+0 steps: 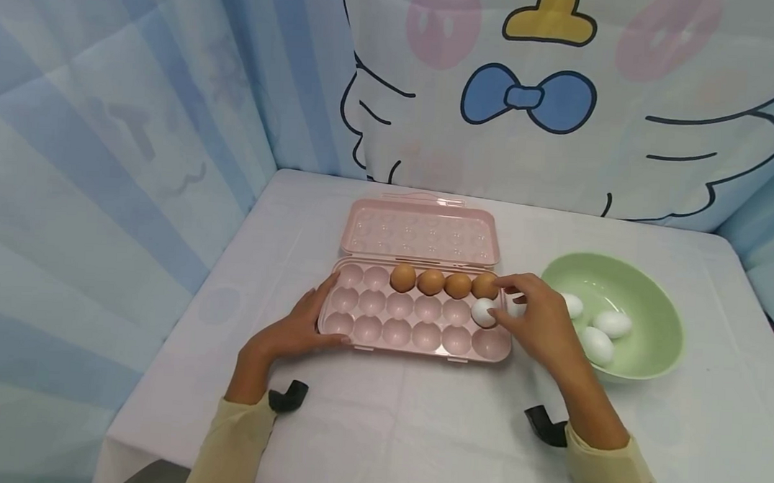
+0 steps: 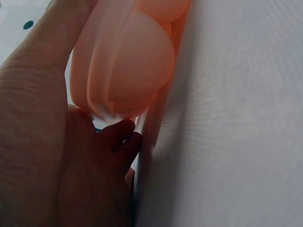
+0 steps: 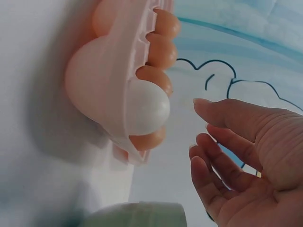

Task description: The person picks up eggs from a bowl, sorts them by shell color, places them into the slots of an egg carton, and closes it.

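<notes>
A pink plastic egg carton (image 1: 416,308) lies with its lid folded back. Several brown eggs (image 1: 430,281) sit in the far row, toward the right. One white egg (image 1: 484,313) is in the last cup on the right of the middle row. Just beside that egg is my right hand (image 1: 539,320); in the right wrist view its thumb and fingers are spread apart and clear of the white egg (image 3: 147,108). My left hand (image 1: 292,329) holds the carton's left end, thumb along the front edge and fingers along the side.
To the right of the carton stands a green bowl (image 1: 650,310) with 3 white eggs (image 1: 612,324) visible in it. A white cloth covers the table (image 1: 379,421). Printed curtains (image 1: 520,154) hang behind and at both sides.
</notes>
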Motion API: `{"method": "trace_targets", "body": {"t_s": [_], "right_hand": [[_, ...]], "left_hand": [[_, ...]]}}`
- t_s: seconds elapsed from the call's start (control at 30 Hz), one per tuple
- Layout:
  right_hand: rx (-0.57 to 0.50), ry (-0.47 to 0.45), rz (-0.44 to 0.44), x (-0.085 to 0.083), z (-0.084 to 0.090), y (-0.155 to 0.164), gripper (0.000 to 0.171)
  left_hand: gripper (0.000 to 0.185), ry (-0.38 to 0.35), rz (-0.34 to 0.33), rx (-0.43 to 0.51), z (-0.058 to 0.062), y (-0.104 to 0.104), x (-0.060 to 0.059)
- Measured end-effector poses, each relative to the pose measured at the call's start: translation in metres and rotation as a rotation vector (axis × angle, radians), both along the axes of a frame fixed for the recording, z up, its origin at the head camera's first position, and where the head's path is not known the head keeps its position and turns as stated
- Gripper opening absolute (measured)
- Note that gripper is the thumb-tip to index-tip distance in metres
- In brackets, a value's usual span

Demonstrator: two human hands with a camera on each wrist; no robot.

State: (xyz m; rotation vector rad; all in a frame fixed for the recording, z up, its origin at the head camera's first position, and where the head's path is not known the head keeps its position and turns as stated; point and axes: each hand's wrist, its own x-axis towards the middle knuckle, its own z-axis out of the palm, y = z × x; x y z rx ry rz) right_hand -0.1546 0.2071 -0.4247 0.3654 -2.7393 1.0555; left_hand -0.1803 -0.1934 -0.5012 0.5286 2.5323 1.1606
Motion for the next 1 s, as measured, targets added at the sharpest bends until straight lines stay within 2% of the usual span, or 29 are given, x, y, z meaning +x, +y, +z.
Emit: {"method": "trace_targets", "body": {"t_s": [0.3, 0.57, 0.73, 1.0], "right_hand": [[0.003, -0.031, -0.080, -0.003, 0.013, 0.013, 0.038], [0.037, -0.074, -0.196, -0.009, 0.024, 0.039, 0.039], [0.103, -0.171, -0.182, -0.015, 0.022, 0.063, 0.043], [0.232, -0.312, -0.111, -0.024, 0.017, 0.087, 0.055]], "left_hand": [[0.123, -0.010, -0.006, -0.028, -0.001, 0.000, 0.000], [0.121, -0.004, -0.005, -0.011, 0.001, 0.000, 0.000], [0.122, 0.004, -0.005, -0.010, 0.001, 0.000, 0.000], [0.122, 0.003, -0.011, -0.007, 0.003, 0.001, 0.001]]}}
